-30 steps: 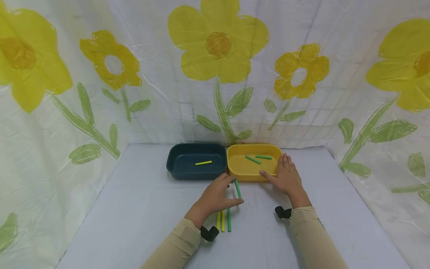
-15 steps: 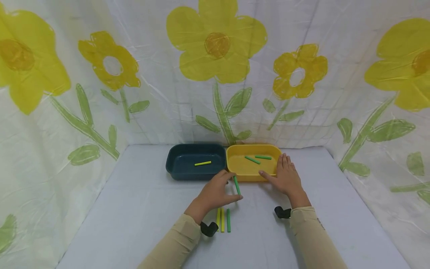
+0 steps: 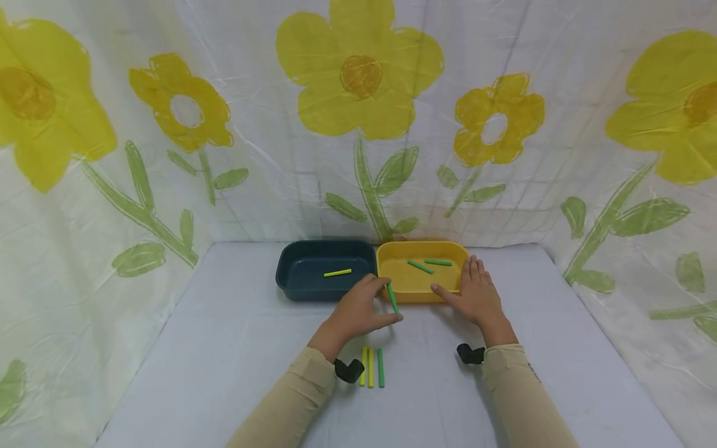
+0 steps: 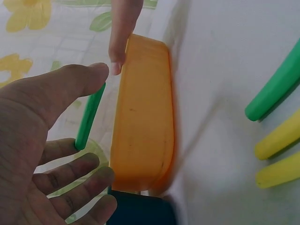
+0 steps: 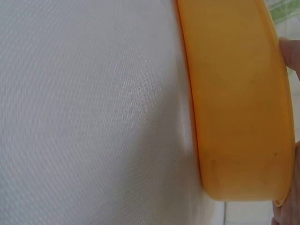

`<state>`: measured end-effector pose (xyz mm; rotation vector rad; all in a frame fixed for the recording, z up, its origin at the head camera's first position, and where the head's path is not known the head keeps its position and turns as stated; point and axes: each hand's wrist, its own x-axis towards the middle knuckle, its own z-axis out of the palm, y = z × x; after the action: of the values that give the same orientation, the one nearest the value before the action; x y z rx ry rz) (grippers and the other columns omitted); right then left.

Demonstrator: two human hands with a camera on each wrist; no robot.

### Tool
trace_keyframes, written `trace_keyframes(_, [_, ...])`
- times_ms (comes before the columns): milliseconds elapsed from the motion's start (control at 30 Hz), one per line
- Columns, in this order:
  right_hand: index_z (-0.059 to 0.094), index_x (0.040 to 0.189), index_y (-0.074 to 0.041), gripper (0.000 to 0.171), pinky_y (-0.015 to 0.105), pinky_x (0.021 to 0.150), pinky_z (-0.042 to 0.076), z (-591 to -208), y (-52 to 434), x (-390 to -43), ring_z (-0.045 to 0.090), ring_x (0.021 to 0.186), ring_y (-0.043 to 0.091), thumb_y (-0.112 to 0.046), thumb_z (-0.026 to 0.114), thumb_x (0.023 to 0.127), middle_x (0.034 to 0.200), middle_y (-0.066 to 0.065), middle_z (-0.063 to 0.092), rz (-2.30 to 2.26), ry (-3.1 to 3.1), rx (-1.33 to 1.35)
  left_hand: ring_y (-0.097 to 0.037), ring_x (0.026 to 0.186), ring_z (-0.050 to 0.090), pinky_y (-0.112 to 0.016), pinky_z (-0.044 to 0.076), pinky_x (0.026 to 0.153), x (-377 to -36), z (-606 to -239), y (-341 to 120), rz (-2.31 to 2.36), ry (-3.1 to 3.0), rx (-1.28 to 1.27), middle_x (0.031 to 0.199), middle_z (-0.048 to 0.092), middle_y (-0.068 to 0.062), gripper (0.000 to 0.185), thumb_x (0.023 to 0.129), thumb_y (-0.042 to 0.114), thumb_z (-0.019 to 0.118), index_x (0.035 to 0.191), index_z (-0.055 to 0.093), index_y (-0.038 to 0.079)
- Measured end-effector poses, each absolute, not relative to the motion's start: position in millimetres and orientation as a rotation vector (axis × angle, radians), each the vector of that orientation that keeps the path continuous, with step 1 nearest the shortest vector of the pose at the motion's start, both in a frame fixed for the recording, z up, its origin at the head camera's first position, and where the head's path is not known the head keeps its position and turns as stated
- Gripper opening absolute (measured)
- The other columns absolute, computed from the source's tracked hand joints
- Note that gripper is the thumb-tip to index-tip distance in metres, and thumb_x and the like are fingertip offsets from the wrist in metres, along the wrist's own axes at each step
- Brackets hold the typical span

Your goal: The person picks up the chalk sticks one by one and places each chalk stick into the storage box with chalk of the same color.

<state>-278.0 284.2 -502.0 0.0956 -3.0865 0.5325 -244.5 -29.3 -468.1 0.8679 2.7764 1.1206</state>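
My left hand [image 3: 358, 309] holds a thin green stick [image 3: 392, 298] by its two ends, between thumb and index finger. In the left wrist view the green stick [image 4: 90, 117] is off the table, beside the yellow bin [image 4: 143, 112], and the other fingers are spread. The held stick overlaps the front left corner of the yellow bin [image 3: 411, 297] in the head view. My right hand [image 3: 480, 297] rests on that bin's right end, fingers straight along the side and thumb at the front rim. Inside the bin lie two green sticks [image 3: 420, 267].
A dark teal bin [image 3: 316, 294] stands against the yellow one's left side, with a yellow stick [image 3: 338, 272] inside. Nearer me on the white tablecloth [image 3: 224, 348] lie two yellow sticks [image 3: 371, 368] and a green stick [image 3: 381, 368]. A flowered curtain [image 3: 257, 186] hangs behind the bins.
My left hand has moved up and forward toward the bins with the green stick, uncovering more of the sticks on the table. My right hand stays at the yellow bin.
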Motion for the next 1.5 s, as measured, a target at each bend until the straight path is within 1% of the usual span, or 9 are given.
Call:
trace_keyframes(133, [-0.004, 0.164, 0.012, 0.131, 0.065, 0.132, 0.005, -501.7, 284.4, -278.3, -0.001, 0.163, 0.052, -0.089, 0.04, 0.094, 0.174, 0.033, -0.004, 0.525, -3.086, 0.099, -0.031, 0.116, 0.064, -0.043, 0.056, 0.101, -247.7, -465.0, -28.5, 1.135, 2.775, 0.865, 0.126, 0.062, -0.015, 0.079, 0.089, 0.043, 0.087, 0.151, 0.056, 0.006])
trace_keyframes(367, [-0.005, 0.164, 0.013, 0.13, 0.065, 0.132, 0.003, -501.1, 284.8, -278.2, -0.004, 0.163, 0.051, -0.088, 0.039, 0.094, 0.174, 0.033, -0.007, 0.524, -3.094, 0.099, -0.027, 0.106, 0.061, -0.038, 0.054, 0.093, -253.4, -464.2, -25.9, 1.069, 2.838, 0.874, 0.12, 0.063, -0.009, 0.078, 0.088, 0.047, 0.086, 0.15, 0.058, 0.008])
trace_keyframes(500, [-0.005, 0.164, 0.013, 0.13, 0.065, 0.132, 0.003, -501.5, 284.2, -278.0, -0.003, 0.163, 0.051, -0.088, 0.039, 0.094, 0.174, 0.033, -0.005, 0.525, -3.091, 0.099, -0.022, 0.102, 0.055, -0.039, 0.054, 0.091, -255.5, -462.5, -23.7, 1.037, 2.87, 0.869, 0.123, 0.065, -0.014, 0.078, 0.088, 0.046, 0.086, 0.15, 0.059, 0.007])
trace_keyframes(600, [-0.004, 0.163, 0.013, 0.13, 0.065, 0.132, 0.005, -501.7, 283.8, -278.2, -0.001, 0.163, 0.051, -0.088, 0.039, 0.094, 0.174, 0.034, -0.003, 0.513, -3.089, 0.098, -0.021, 0.101, 0.053, -0.04, 0.053, 0.092, -257.1, -460.9, -22.0, 1.034, 2.872, 0.861, 0.125, 0.065, -0.016, 0.077, 0.089, 0.044, 0.086, 0.15, 0.058, 0.007])
trace_keyframes(767, [-0.003, 0.164, 0.013, 0.13, 0.065, 0.132, 0.004, -500.3, 283.2, -277.7, -0.002, 0.163, 0.051, -0.089, 0.04, 0.094, 0.174, 0.033, -0.004, 0.521, -3.094, 0.092, -0.021, 0.099, 0.053, -0.039, 0.052, 0.088, -260.3, -461.2, -19.4, 1.009, 2.889, 0.837, 0.122, 0.065, -0.014, 0.077, 0.089, 0.047, 0.085, 0.15, 0.059, 0.008])
trace_keyframes(933, [-0.004, 0.164, 0.013, 0.131, 0.064, 0.132, 0.002, -499.8, 283.5, -277.6, -0.005, 0.163, 0.05, -0.088, 0.04, 0.094, 0.174, 0.032, -0.008, 0.55, -3.106, 0.078, -0.022, 0.104, 0.056, -0.04, 0.053, 0.091, -263.9, -464.5, -16.6, 0.974, 2.912, 0.821, 0.122, 0.066, -0.012, 0.078, 0.088, 0.052, 0.084, 0.149, 0.06, 0.009])
trace_keyframes(1167, [-0.005, 0.164, 0.011, 0.132, 0.064, 0.132, 0.003, -503.4, 284.2, -279.2, -0.004, 0.164, 0.049, -0.091, 0.038, 0.092, 0.175, 0.031, -0.007, 0.526, -3.104, 0.079, -0.025, 0.109, 0.06, -0.043, 0.054, 0.095, -268.0, -468.0, -13.0, 0.961, 2.91, 0.792, 0.126, 0.066, -0.012, 0.078, 0.089, 0.053, 0.083, 0.149, 0.06, 0.01])
trace_keyframes(1367, [-0.004, 0.164, 0.012, 0.132, 0.064, 0.132, 0.004, -503.3, 284.7, -278.9, -0.002, 0.163, 0.05, -0.09, 0.039, 0.093, 0.174, 0.033, -0.005, 0.529, -3.091, 0.09, -0.026, 0.109, 0.06, -0.044, 0.054, 0.094, -270.2, -467.2, -10.9, 0.958, 2.905, 0.78, 0.127, 0.066, -0.014, 0.077, 0.089, 0.05, 0.084, 0.149, 0.06, 0.009])
trace_keyframes(1500, [-0.004, 0.164, 0.012, 0.131, 0.064, 0.132, 0.003, -501.9, 284.5, -277.8, -0.003, 0.163, 0.05, -0.089, 0.04, 0.094, 0.174, 0.032, -0.006, 0.531, -3.093, 0.09, -0.025, 0.104, 0.059, -0.043, 0.053, 0.091, -273.0, -466.4, -9.2, 0.938, 2.928, 0.783, 0.124, 0.067, -0.014, 0.076, 0.088, 0.049, 0.085, 0.147, 0.061, 0.008])
